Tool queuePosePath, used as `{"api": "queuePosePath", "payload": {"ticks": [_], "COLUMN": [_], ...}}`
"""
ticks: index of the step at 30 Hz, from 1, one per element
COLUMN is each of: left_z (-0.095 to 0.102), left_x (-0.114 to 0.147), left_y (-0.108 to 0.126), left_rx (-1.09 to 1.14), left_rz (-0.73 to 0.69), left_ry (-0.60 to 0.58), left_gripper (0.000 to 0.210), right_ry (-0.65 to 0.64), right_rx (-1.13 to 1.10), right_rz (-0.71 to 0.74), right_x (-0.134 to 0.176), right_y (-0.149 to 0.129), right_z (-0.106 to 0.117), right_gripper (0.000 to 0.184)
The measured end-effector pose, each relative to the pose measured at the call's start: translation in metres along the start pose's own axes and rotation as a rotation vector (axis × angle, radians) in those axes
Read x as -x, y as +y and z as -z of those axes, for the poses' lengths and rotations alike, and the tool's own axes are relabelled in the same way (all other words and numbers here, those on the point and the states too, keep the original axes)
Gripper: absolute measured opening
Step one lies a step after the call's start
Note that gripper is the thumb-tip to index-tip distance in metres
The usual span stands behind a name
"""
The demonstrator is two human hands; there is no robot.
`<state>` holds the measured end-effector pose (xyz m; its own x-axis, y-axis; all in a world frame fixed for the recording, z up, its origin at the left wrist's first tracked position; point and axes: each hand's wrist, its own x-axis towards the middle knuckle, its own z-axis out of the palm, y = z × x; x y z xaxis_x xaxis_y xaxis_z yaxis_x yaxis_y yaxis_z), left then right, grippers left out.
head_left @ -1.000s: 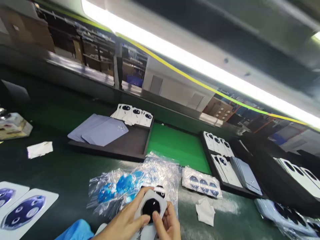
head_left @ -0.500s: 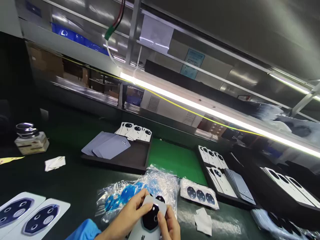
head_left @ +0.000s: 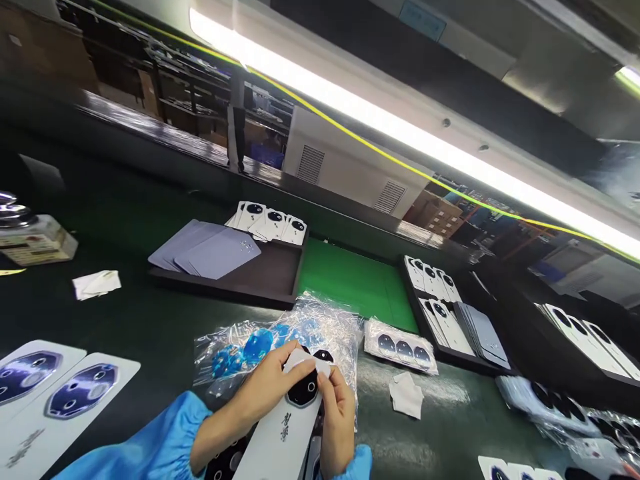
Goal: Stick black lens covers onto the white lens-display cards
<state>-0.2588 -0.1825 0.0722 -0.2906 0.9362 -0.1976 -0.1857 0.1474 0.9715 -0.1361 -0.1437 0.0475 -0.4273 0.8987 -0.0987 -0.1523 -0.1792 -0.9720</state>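
White panel w/ dark disc is gripped betw. L hand & R hand, over table's near side; L thumb has been shifted to disc's far edge, so work there's prob. unfinished

Panel in left hand and right hand, 2 more panels to their left, plastic bag behind hands, packet right of bag, tray back-left of bag

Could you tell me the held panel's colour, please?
The panel is mostly white, clearest in the head view.
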Motion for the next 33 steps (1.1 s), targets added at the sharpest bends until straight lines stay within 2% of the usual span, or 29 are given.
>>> {"api": "queuePosePath", "payload": {"ticks": [3,7,10,15,18,23,26,29,33], "left_z": [-0.001,0.0,0.003,0.008,0.008,0.005,0.003,0.003,0.007], "left_x": [-0.001,0.004,0.005,0.003,0.002,0.0,0.001,0.002,0.004], "left_y": [-0.005,-0.004,-0.001,0.004,0.005,0.003,0.001,0.002,0.011], "left_rx": [-0.034,-0.077,-0.004,0.041,0.079,-0.141,-0.11,-0.036,0.056], "left_rz": [0.01,0.049,0.117,0.143,0.181,0.078,0.109,0.163,0.226], "left_ry": [0.015,0.014,-0.057,-0.152,-0.159,-0.057,-0.042,-0.09,-0.168], "left_gripper": [0.042,0.038,0.04,0.041,0.043,0.037,0.038,0.043,0.046], "right_ry": [-0.051,-0.039,0.002,0.069,0.055,-0.055,-0.021,0.055,0.005], "right_rx": [0.092,0.08,0.039,0.016,0.051,0.206,0.244,0.172,0.123], "right_rz": [0.018,-0.032,-0.082,-0.169,-0.154,-0.075,-0.005,0.002,-0.086], "right_x": [0.006,0.007,0.005,0.003,0.002,0.009,0.014,0.016,0.012], "right_y": [-0.01,-0.011,-0.01,-0.004,-0.001,-0.002,0.001,0.002,-0.004], "right_z": [0.001,0.002,0.0,-0.001,0.001,0.005,0.004,-0.001,-0.004], "right_gripper": [0.035,0.037,0.041,0.05,0.055,0.048,0.043,0.04,0.044]}}
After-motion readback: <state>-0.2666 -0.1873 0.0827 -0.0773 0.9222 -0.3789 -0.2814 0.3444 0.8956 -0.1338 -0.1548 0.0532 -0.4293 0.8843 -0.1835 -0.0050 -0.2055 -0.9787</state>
